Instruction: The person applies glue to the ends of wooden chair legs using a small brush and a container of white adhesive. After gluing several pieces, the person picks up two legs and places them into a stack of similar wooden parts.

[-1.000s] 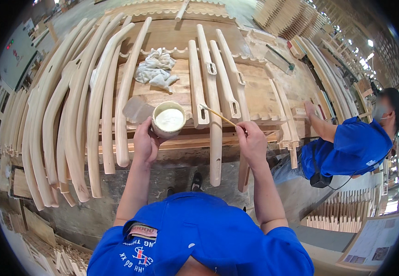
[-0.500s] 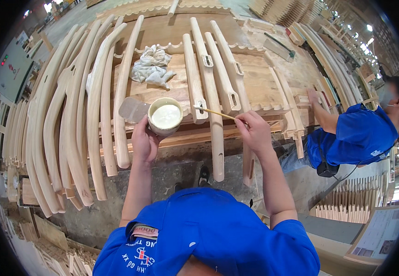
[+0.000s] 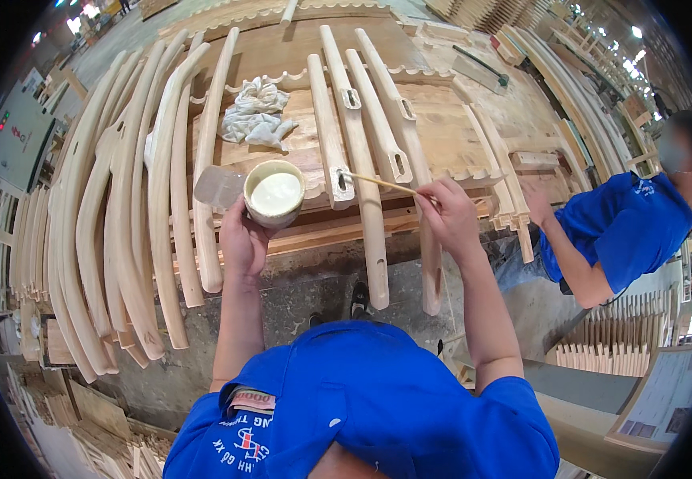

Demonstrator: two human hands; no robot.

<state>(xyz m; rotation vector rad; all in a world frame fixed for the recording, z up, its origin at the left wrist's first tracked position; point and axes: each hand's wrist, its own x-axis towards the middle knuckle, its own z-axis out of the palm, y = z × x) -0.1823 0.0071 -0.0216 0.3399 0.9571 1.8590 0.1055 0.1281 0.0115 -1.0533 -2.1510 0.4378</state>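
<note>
A round tub (image 3: pixel 272 218) of white glue (image 3: pixel 276 191) is gripped in my left hand (image 3: pixel 244 242), its fingers wrapped round the side. A flat, translucent lid (image 3: pixel 220 188) sticks out from the tub's left. Pinched in my right hand (image 3: pixel 448 214) is a thin wooden stick (image 3: pixel 384 184). Its whitened tip is at the slot in the near end of a pale wooden chair part (image 3: pixel 331 148). Beside that piece lie several similar slotted lengths, among them a longer wooden leg (image 3: pixel 368 215) that passes under the stick.
Several curved wooden parts (image 3: pixel 126 215) lie side by side at the left. A crumpled white cloth (image 3: pixel 255 116) rests on the wooden bench (image 3: pixel 298 100). Scalloped racks (image 3: pixel 466 177) run across it. At the right a co-worker in a blue shirt (image 3: pixel 617 227) stands close to the bench.
The stick's tip has gone from just above the slot to the slot itself, my right hand shifting slightly right. The co-worker's hand has drawn back from a wooden piece.
</note>
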